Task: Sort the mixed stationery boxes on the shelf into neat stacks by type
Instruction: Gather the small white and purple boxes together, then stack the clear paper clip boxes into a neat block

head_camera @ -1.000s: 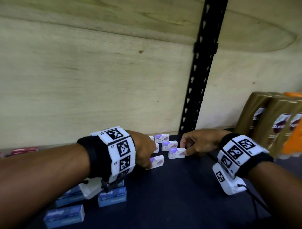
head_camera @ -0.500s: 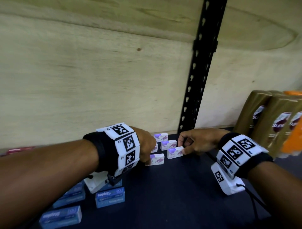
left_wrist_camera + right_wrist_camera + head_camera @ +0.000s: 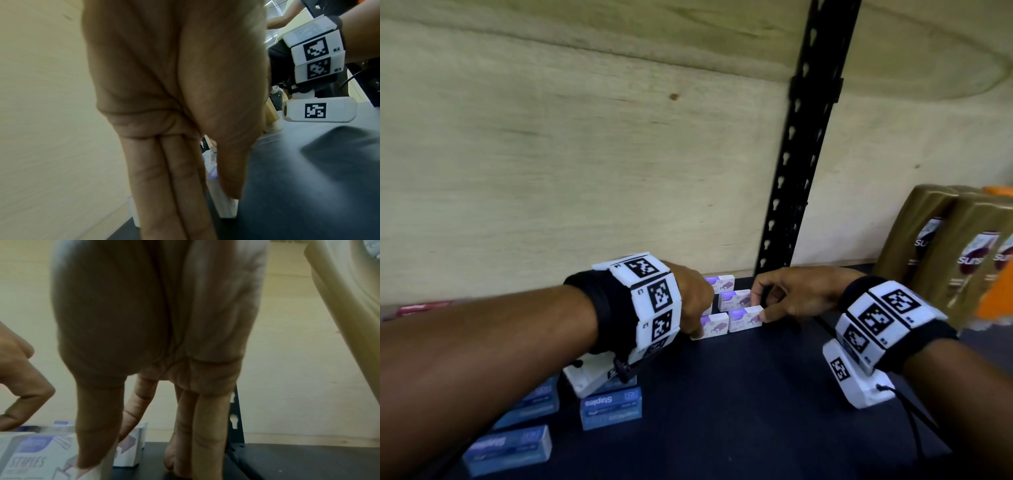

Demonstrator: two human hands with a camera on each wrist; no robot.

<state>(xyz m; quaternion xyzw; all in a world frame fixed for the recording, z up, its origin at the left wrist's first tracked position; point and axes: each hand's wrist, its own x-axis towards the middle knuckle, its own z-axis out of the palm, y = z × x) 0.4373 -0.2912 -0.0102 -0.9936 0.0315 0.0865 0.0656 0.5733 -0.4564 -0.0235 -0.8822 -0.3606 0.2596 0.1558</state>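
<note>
Several white-and-purple staples boxes stand in rows at the back of the dark shelf [image 3: 756, 394]. My left hand [image 3: 697, 327] holds the front left box [image 3: 715, 326] at its left end; in the left wrist view that box [image 3: 225, 208] sits between my straight fingers [image 3: 174, 194] and thumb. My right hand [image 3: 760, 303] has its thumb against the right end of the front right box [image 3: 744, 319] and its index finger on the box behind [image 3: 734, 298]. In the right wrist view the thumb presses the front box [image 3: 41, 456]. Another box [image 3: 720, 282] stands furthest back.
Blue staples boxes [image 3: 611, 407] [image 3: 508, 448] lie at the front left under my left forearm. Red boxes [image 3: 417, 308] lie far left. Gold bottles [image 3: 962, 246] and an orange pack [image 3: 996, 294] stand at the right. A black slotted upright [image 3: 801, 178] and a plywood back wall close off the rear.
My left hand has slid its box back and to the right, so it now sits right beside the box under my right thumb. Both hands have crept slightly toward the wall.
</note>
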